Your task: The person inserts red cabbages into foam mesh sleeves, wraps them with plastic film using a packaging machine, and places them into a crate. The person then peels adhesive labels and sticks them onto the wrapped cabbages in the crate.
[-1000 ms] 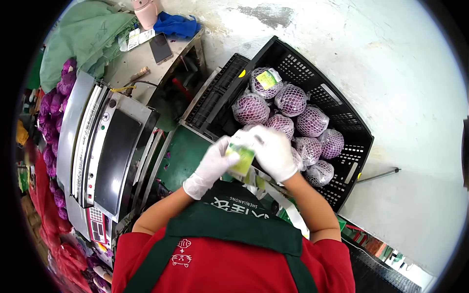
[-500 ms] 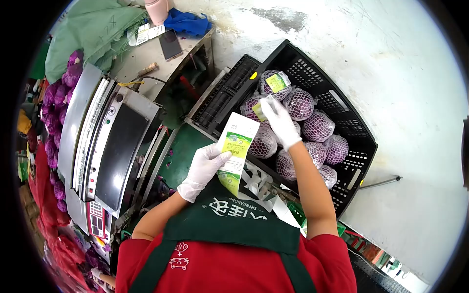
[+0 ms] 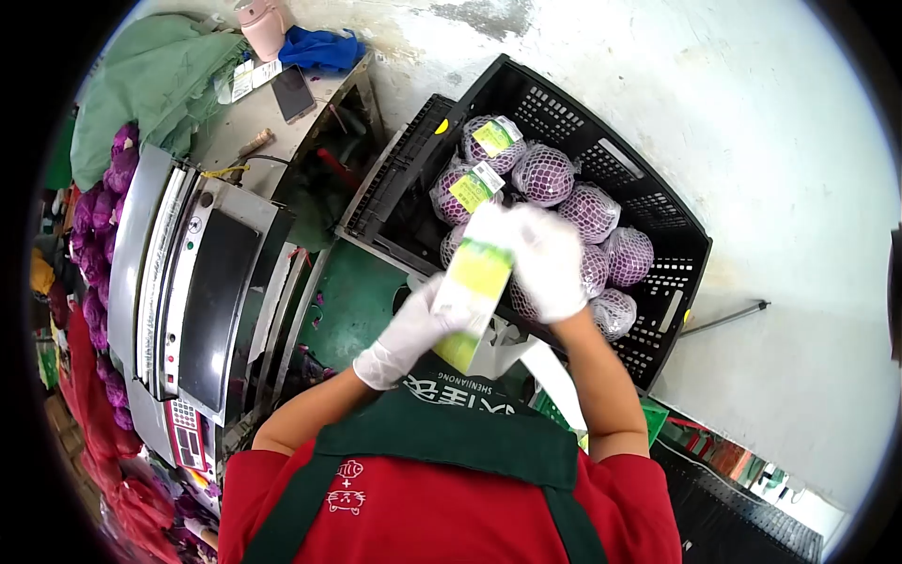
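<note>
My left hand (image 3: 407, 334), in a white glove, grips the lower part of a strip of green-and-white labels (image 3: 476, 273). The gloved right hand (image 3: 548, 258) is at the strip's upper end, its fingers closed on the edge there and blurred by motion. Just beyond my hands, a black plastic crate (image 3: 606, 155) holds several purple cabbages (image 3: 545, 176) in white nets. Two of them at the crate's far left bear a green-and-white label (image 3: 476, 186). My right hand and forearm hide some of the cabbages.
A wrapping machine with a dark plate (image 3: 218, 305) stands at the left, with purple net bags (image 3: 99, 235) beyond it. A phone (image 3: 293, 94), a pink bottle (image 3: 261, 28) and blue cloth (image 3: 322, 49) lie on the back table. White backing paper (image 3: 554, 381) trails near my apron.
My right hand has left the second cabbage, whose label now lies on its net, and come back to the label strip. My left hand has shifted slightly right with the strip.
</note>
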`<state>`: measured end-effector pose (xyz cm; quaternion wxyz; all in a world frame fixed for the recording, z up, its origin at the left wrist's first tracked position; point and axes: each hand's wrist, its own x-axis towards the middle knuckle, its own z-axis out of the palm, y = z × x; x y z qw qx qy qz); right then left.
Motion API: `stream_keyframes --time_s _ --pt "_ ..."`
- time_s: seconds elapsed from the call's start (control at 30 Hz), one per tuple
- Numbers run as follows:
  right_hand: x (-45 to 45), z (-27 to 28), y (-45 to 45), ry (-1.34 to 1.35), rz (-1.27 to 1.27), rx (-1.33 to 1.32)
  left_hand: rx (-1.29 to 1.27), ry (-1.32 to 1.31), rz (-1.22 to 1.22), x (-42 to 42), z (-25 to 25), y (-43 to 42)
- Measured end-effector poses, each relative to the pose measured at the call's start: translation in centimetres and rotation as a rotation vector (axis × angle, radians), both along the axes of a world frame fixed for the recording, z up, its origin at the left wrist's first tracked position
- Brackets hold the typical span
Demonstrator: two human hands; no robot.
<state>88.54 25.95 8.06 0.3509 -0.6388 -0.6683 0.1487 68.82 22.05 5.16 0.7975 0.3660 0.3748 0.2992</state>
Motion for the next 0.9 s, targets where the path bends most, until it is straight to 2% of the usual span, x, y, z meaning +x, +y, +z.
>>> stream_keyframes --time_s 0.07,0.1,0.13,0.2,0.27,0.3,0.33,0.4,0.43,0.47,0.53,0.57,0.6,0.63,0.67,0.73,0.77,0.8,0.87,0.9 --pt "3.5 -1.7 1.8 0.338 -0.244 -0.283 -0.163 0.120 -0.203 -1.2 -0.5 -1.4" --pt "5.1 -3.6 2.7 0.585 -0.235 -0.356 -0.211 0.088 -0.071 -1.4 -0.4 -1.5" --pt "6.4 -5.7 2.8 0.497 -0.218 -0.382 -0.186 0.100 0.047 -2.3 -1.4 -1.1" --pt "4.8 -5.9 2.4 0.349 -0.218 -0.573 -0.175 0.047 0.266 -3.9 -1.4 0.6" --pt "3.6 -10.6 1.1 0.218 -0.082 -0.532 -0.125 0.131 0.404 -5.1 -0.6 1.9" --pt "2.9 -10.6 0.9 -0.101 -0.064 -0.673 -0.080 0.111 0.461 -5.6 -0.7 2.1" --pt "2.4 -10.5 0.7 -0.238 -0.089 -0.687 -0.059 0.142 0.442 -5.9 -0.6 2.2" --pt "1.8 -9.5 0.6 -0.547 -0.209 -0.116 0.022 0.213 0.367 -5.5 -0.4 2.2" --pt "2.2 -8.8 1.0 -0.308 -0.162 -0.290 0.031 0.232 0.318 -5.0 -0.3 2.1" --pt "1.8 -7.3 1.3 0.365 -0.090 -0.401 0.076 0.221 0.246 -4.4 -0.7 2.0" --pt "0.5 -3.5 1.2 1.096 0.137 -0.443 0.076 0.239 0.096 -2.9 -0.4 1.8" --pt "0.1 -1.1 1.1 0.821 0.189 -0.449 0.087 0.213 0.025 -2.6 -1.0 1.8" --pt "0.3 -0.9 0.8 0.718 0.192 -0.460 0.100 0.185 -0.048 -2.1 -0.8 2.1" --pt "0.2 -0.5 0.3 0.711 0.153 -0.457 0.232 0.166 -0.078 -2.0 -0.2 2.2" --pt "-0.2 -0.2 -0.1 0.706 0.113 -0.454 0.308 -0.083 0.105 -0.7 0.8 2.1" --pt "-1.1 -0.5 -1.0 0.662 0.110 -0.421 0.397 -0.021 0.121 0.1 2.5 3.1" --pt "-1.5 0.0 -1.5 0.601 0.120 -0.385 0.323 0.045 0.141 0.8 2.0 3.6" --pt "-1.8 0.5 -1.7 0.541 0.129 -0.349 0.140 0.063 0.203 1.0 1.2 4.0" --pt "-1.5 0.2 -1.4 0.541 0.091 -0.287 0.132 0.124 0.277 1.7 0.7 4.4" --pt "-1.0 0.7 -1.2 0.506 0.102 -0.341 0.105 0.102 0.248 1.8 0.1 4.6"
